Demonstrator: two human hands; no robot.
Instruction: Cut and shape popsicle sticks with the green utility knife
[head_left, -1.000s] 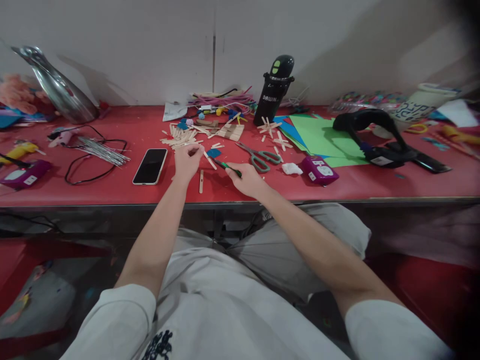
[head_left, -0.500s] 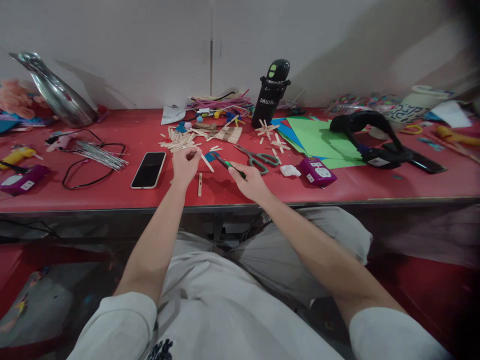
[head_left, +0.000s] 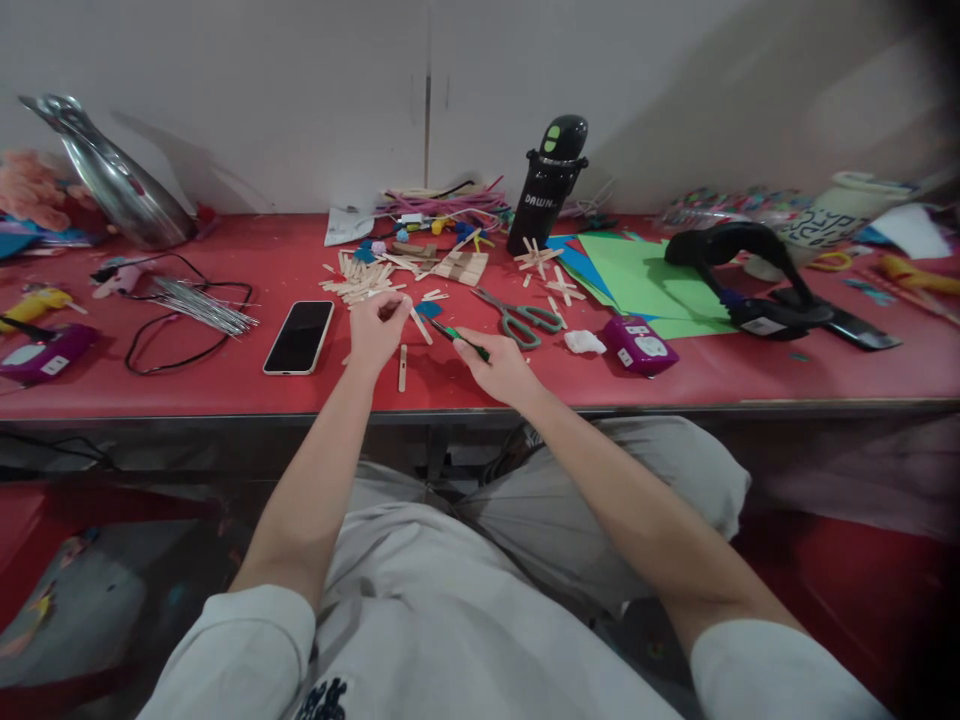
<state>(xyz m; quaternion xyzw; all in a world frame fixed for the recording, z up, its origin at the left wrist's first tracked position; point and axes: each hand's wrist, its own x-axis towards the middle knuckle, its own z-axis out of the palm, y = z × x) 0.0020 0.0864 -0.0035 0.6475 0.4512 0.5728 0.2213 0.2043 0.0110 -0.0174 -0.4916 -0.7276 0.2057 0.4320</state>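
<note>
A pale wooden craft stick (head_left: 421,326) is pinched between the thumb and fingers of my left hand (head_left: 377,330), its free end slanting down to the right. My right hand (head_left: 499,365) is closed around a slim green-and-black tool (head_left: 474,346); its dark narrow end points left, near the stick, but I cannot tell whether they touch. On the table just below lies a single craft stick (head_left: 403,369) with a small dark slot or mark. Behind my left hand spreads a heap of craft sticks (head_left: 358,277). A small blue piece (head_left: 429,309) lies just beyond the tool.
Grey-handled scissors (head_left: 519,316) lie right of the heap, beside crossed sticks (head_left: 537,257) and a white wad (head_left: 584,342). A purple box (head_left: 639,346) and coloured sheets (head_left: 637,275) are further right. A phone (head_left: 298,338) lies left; a black bottle (head_left: 547,190) stands behind.
The tool's dark end has come down slightly, nearer the stick's free end. My left hand keeps its pinch on the stick. The whole view has shifted a little.
</note>
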